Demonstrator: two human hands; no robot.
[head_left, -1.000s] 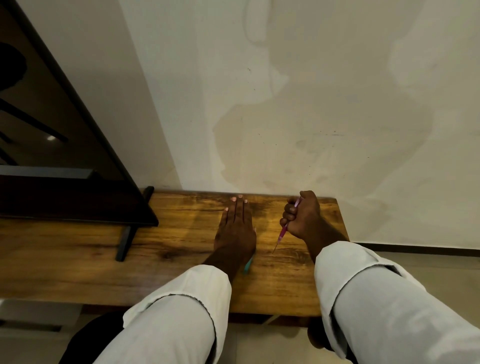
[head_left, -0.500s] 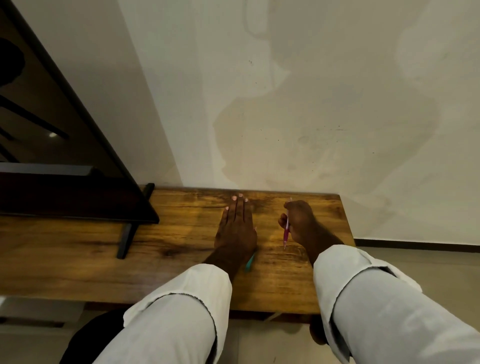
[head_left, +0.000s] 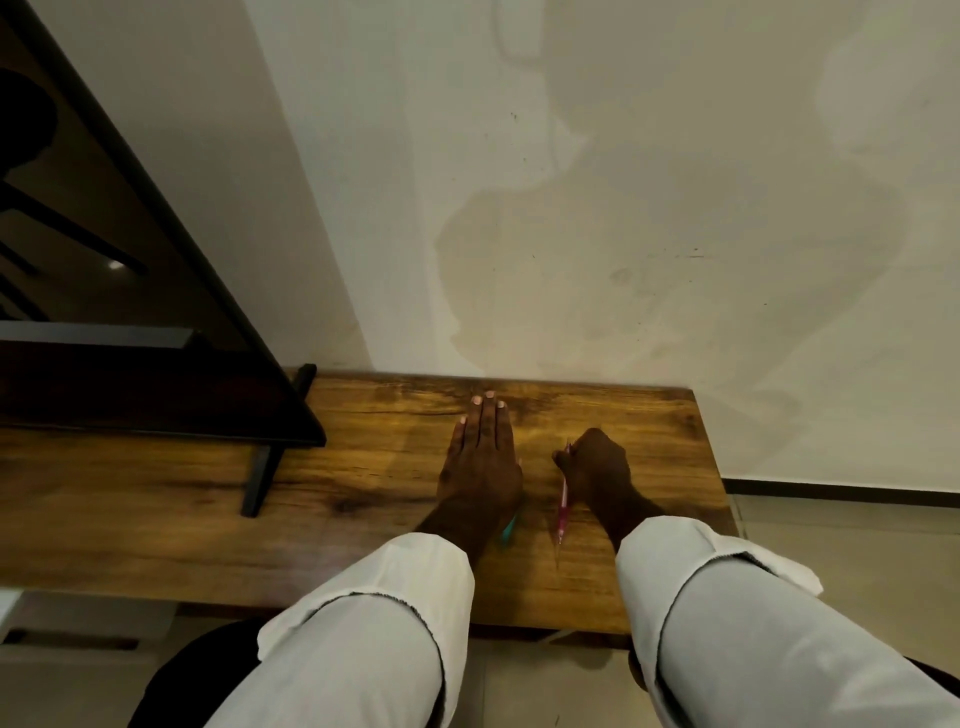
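My left hand (head_left: 480, 462) lies flat, palm down, on the wooden table (head_left: 363, 493) with its fingers straight and together. A teal object (head_left: 508, 530) pokes out from under its wrist; most of it is hidden. To the right, my right hand (head_left: 597, 467) grips a pink pen (head_left: 562, 512) in curled fingers. The pen lies low along the tabletop, its tip pointing toward me. Both arms wear white sleeves.
A black TV (head_left: 104, 291) on a black stand leg (head_left: 265, 473) fills the left of the table. A stained pale wall (head_left: 623, 208) rises right behind the table. The table's right end (head_left: 722, 467) drops to a tiled floor (head_left: 852, 525).
My right hand has lowered toward the table and tipped the pink pen from upright to nearly flat along the surface. My left hand has stayed flat in place.
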